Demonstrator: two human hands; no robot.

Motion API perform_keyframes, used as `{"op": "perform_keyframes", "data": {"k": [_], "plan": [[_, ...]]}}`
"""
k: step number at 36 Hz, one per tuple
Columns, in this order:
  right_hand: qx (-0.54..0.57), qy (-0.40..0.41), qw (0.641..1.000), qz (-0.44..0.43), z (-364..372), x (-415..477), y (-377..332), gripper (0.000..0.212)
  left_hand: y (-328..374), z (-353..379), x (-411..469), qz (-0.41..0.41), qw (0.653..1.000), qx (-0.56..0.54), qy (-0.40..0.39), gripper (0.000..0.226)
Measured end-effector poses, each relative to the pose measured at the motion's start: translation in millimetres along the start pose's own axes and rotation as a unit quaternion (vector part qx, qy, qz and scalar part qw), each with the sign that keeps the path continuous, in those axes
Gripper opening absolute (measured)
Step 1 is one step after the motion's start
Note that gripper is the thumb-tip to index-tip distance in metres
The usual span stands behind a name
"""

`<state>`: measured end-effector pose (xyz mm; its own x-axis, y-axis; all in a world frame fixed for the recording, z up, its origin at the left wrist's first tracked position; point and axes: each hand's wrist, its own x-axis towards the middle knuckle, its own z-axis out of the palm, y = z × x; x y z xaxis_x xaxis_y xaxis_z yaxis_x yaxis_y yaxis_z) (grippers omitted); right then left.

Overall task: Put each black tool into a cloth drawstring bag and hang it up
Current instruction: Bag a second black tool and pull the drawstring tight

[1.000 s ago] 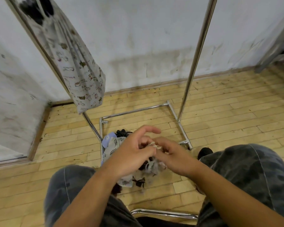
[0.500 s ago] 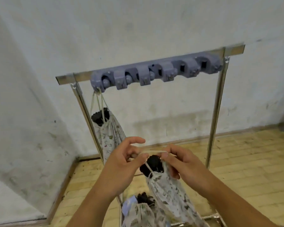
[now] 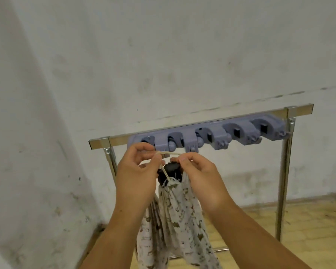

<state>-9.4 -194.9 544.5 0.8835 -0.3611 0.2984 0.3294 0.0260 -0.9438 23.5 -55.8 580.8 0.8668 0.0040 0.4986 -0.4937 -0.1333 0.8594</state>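
Printed white cloth drawstring bag (image 3: pixel 175 214) hangs lengthwise upright just below the grey-purple plastic hook rail (image 3: pixel 211 136) on the steel rack (image 3: pixel 283 171). Its mouth faces up and the black tool (image 3: pixel 171 169) pokes out, mostly hidden inside. The left hand (image 3: pixel 138 177) and right hand (image 3: pixel 200 177), close together, each pinch the pale cord (image 3: pixel 169 153) stretched between them.

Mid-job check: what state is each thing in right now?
Left hand: pinches cord.
Right hand: pinches cord.
Cord: taut between hands, below holder, not hooked.
Bag: hangs from cord, mouth gathered round tool.
Tool: in bag, top sticking out.
Holder: fixed on rail, visible slots empty.
Second bag: behind first, top hidden.
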Motion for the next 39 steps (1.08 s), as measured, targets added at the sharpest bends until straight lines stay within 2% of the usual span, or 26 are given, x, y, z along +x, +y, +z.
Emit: {"op": "perform_keyframes", "data": {"k": [7,12,16,20,24,30,36,39], "plan": [[0.002,0.037,0.999,-0.021,18.6,19.2,9.4,0.018,-20.6,7.8,18.9,0.027,0.995,0.080,0.054,0.015],[-0.058,0.045,0.997,0.012,15.4,17.0,41.6,0.008,-48.9,13.8,3.3,0.005,0.996,0.088,0.003,0.018],[-0.082,0.074,0.994,0.018,0.9,7.7,62.3,0.001,-60.7,11.6,-16.6,0.036,0.995,0.091,0.005,0.021],[-0.087,0.080,0.992,0.041,-13.6,-11.4,82.3,0.007,-73.6,17.8,-45.6,0.061,0.993,0.102,-0.001,0.020],[-0.079,0.094,0.989,0.082,-28.1,-37.3,119.9,0.009,-103.4,31.8,-82.4,0.021,0.991,0.094,-0.097,0.014],[-0.102,0.122,0.971,0.180,-68.8,-89.2,207.6,0.011,-183.2,54.4,-143.1,-0.104,0.965,0.122,-0.209,0.005],[-0.148,0.151,0.939,0.270,-118.5,-152.8,300.1,0.012,-270.8,80.0,-214.6,-0.204,0.922,0.162,-0.285,0.010],[-0.159,0.156,0.924,0.310,-135.7,-176.6,339.1,0.008,-317.2,87.8,-243.9,-0.240,0.908,0.178,-0.292,0.011]]}}
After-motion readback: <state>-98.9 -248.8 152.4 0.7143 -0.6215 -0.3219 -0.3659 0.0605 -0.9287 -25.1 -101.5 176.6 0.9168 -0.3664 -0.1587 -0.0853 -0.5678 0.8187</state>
